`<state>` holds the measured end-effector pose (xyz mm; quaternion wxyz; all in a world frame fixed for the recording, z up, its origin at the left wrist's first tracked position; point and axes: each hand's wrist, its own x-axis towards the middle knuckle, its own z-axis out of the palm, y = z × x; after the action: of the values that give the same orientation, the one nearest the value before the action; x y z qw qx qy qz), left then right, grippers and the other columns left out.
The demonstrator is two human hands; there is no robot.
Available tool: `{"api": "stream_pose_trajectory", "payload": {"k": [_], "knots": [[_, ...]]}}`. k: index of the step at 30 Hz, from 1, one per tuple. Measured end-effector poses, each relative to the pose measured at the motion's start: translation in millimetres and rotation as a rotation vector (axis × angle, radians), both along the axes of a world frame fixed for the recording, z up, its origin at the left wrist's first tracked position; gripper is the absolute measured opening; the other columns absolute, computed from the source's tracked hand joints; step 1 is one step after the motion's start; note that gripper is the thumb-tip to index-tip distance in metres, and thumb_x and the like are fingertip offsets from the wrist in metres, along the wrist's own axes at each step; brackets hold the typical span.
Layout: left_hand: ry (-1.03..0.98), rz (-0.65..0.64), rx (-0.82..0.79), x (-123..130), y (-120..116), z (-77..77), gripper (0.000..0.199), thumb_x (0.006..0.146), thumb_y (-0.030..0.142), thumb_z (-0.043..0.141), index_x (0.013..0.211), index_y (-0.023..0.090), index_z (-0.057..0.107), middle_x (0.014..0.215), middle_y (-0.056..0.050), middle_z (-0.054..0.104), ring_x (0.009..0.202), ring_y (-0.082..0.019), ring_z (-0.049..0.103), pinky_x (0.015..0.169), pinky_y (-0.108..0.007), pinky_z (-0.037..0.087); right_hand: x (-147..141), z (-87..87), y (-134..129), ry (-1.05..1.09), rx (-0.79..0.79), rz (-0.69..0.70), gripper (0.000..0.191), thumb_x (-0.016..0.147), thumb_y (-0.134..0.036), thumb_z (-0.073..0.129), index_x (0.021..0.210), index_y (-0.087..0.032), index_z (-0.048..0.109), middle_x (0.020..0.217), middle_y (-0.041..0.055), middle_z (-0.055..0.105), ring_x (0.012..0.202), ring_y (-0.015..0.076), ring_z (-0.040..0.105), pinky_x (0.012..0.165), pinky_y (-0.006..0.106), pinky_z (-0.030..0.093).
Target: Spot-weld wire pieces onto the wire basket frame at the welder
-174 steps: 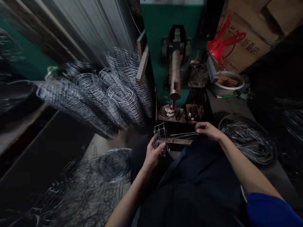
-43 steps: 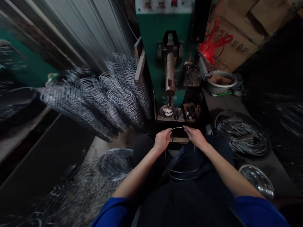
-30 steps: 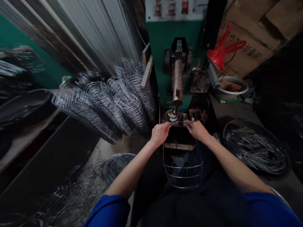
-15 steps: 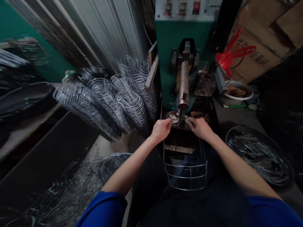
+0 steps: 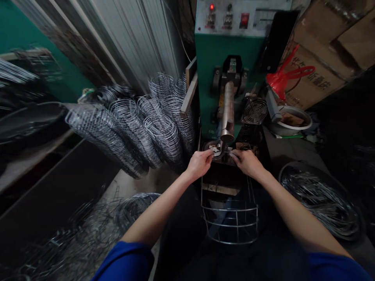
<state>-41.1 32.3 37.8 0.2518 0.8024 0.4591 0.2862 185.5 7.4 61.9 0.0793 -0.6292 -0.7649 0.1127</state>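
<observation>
Hands, the left hand (image 5: 200, 164) and right hand (image 5: 247, 163), each pinch the wire basket (image 5: 231, 218) rim, steadying it under the welder electrode (image 5: 227, 117) while its body hangs toward the lap.

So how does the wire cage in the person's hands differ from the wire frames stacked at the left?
The wire cage is one piece with few, widely spaced wires; the stacked wire frames are many, densely packed in rows. The cage hangs below both hands at the green machine; the frames lie leaning beside it, untouched. The cage looks cylindrical, the frames flatter and rounded. Both are bare silvery wire.
</observation>
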Motion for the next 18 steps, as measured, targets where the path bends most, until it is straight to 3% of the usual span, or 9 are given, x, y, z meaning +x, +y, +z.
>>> {"api": "stream_pose_trajectory", "payload": {"k": [12,18], "knots": [[0.062,0.009,-0.001,1.5,1.0,1.4,0.022,0.091,0.023,0.047,0.078,0.018,0.063,0.065,-0.001,0.059,0.053,-0.01,0.041,0.056,-0.024,0.028,-0.4,1.4,1.2,-0.008,-0.009,0.004,0.032,0.099,-0.042,0.039,0.094,-0.026,0.067,0.077,0.0048,0.069,0.073,0.0193,0.064,0.066,0.027,0.037],[0.136,0.01,0.03,2.1,-0.8,0.7,0.023,0.094,0.023,0.043,0.085,0.018,0.064,0.07,-0.002,0.063,0.061,-0.013,0.052,0.06,-0.024,0.032,-2.7,3.3,-0.6,-0.039,-0.016,-0.023,0.033,0.099,-0.043,0.038,0.098,-0.026,0.067,0.081,0.0051,0.07,0.075,0.0191,0.063,0.067,0.026,0.037]]}}
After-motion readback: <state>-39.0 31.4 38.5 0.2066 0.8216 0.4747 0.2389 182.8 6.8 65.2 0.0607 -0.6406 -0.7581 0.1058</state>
